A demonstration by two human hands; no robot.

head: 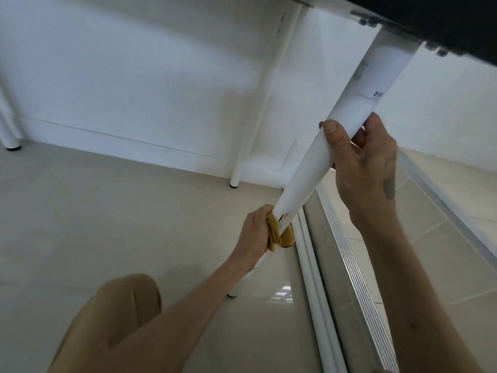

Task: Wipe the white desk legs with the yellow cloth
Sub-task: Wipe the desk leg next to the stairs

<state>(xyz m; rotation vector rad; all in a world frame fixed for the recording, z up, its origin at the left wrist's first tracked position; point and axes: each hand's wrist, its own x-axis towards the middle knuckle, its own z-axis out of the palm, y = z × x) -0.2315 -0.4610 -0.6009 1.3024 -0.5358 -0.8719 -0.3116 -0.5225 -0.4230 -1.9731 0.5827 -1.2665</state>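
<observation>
**Near desk leg under the cloth, lower part in hand**

At the far left I see one white leg (10, 135) standing by the wall, well apart from the work. Then comes a bent knee (121, 305) in tan cloth, low over the tiled floor (107, 211). Further right a thin back leg (258, 117) stands close to the wall.

In the middle, my left hand (255, 230) has its fingers curled around the yellow cloth (277, 234). The cloth is wrapped around the near leg (336, 138), low on it, and only the foot part remains below the hand. The right hand (368, 162) grips the same leg higher up, with the thumb lying across the front. I think it steadies the leg. To the right a metal door track (349, 265) runs along the floor, and above is the dark underside of the desk (430, 17).

I judge the step to be wiping this near leg, near the bottom of a stroke. The next move asks to keep the cloth tight around the leg and slide it to the foot or back up. Afterwards the other legs need the same treatment.
</observation>
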